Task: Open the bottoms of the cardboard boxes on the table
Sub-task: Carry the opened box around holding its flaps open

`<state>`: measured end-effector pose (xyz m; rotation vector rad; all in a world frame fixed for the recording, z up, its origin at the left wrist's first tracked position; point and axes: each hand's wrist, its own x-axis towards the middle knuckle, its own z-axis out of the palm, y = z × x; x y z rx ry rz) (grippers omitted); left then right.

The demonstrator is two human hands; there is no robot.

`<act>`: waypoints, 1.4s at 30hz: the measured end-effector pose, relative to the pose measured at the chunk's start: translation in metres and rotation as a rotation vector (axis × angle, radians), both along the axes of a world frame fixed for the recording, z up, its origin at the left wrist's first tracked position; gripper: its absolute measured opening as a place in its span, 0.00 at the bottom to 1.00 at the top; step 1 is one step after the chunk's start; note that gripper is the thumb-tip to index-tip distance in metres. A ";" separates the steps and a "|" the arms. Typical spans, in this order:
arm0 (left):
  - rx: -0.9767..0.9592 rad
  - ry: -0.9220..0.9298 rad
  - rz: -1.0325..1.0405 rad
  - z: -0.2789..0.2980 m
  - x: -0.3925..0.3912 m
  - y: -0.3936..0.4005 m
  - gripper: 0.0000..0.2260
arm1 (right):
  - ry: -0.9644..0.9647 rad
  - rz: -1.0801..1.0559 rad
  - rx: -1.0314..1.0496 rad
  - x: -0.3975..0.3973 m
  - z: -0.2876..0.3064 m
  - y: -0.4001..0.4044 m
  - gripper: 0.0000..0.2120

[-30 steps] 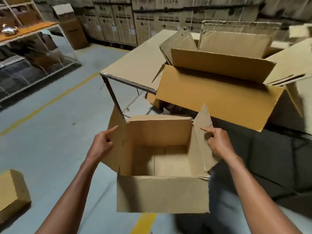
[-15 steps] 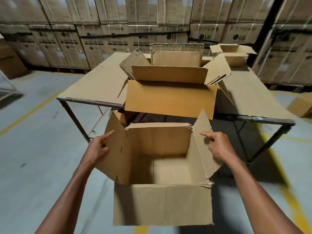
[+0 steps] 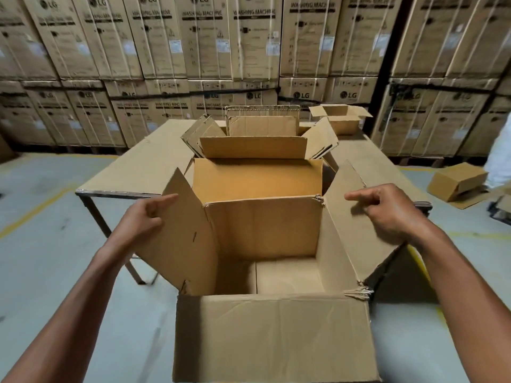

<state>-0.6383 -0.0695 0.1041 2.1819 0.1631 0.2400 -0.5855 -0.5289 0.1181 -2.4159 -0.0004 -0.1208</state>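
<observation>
I hold an open brown cardboard box (image 3: 272, 335) in front of me, above the floor and just short of the table (image 3: 143, 164). All its top flaps stand open, and inside I see its closed bottom. My left hand (image 3: 141, 219) grips the left flap from outside, forefinger stretched along it. My right hand (image 3: 387, 211) grips the right flap the same way. On the table behind stands a nest of several open boxes (image 3: 257, 175), one inside another. A smaller open box (image 3: 341, 118) sits at the table's far right.
Stacked washing-machine cartons (image 3: 193, 51) form a wall behind the table. A closed small box (image 3: 456, 181) lies on the grey floor at right, beside a person in white (image 3: 500, 161) at the frame's edge. Yellow lines mark the floor.
My view has swung right and up, from the floor and shelf at left to face the table squarely. The held box has come up and closer to the table. Both hands keep their flaps.
</observation>
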 end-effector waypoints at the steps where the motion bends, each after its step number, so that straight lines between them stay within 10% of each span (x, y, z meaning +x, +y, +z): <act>1: -0.014 -0.015 -0.007 0.010 0.001 0.002 0.33 | -0.021 -0.005 0.006 -0.004 0.013 -0.003 0.26; 20: -0.135 -0.461 -0.036 0.200 0.071 0.022 0.32 | -0.481 -0.134 0.140 -0.004 0.229 0.006 0.26; 42: -0.209 -0.598 -0.114 0.266 0.260 0.032 0.23 | -0.701 -0.309 0.175 0.192 0.262 0.008 0.26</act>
